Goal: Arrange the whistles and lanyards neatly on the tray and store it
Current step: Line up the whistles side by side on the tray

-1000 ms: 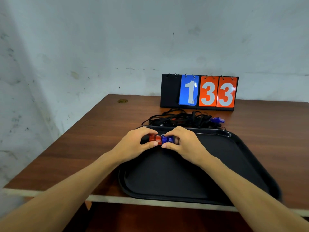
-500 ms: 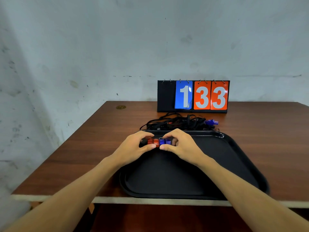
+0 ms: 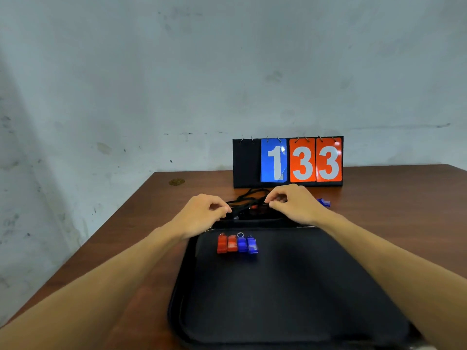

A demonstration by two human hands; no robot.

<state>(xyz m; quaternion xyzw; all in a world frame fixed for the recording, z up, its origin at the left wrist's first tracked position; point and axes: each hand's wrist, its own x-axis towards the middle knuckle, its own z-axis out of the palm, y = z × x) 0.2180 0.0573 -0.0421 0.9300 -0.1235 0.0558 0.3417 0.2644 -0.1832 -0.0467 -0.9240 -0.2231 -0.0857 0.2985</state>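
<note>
Since we released the whistles (image 3: 237, 244), now rowed at the tray's (image 3: 278, 299) far end, our left hand (image 3: 202, 213) and right hand (image 3: 293, 205) each pinch the tangled lanyards (image 3: 249, 200) just beyond on the counter (image 3: 151, 236); untangling likely follows.

I lose the tray (image 3: 278, 299) rim at 6 o'clock to the frame edge. The lanyards (image 3: 249, 198) at its 12 o'clock are mostly hidden behind the left hand (image 3: 202, 210) and right hand (image 3: 293, 203); can't tell if either grips cord. The blue whistle (image 3: 324, 202) at 1 o'clock is half hidden and blurred.
</note>
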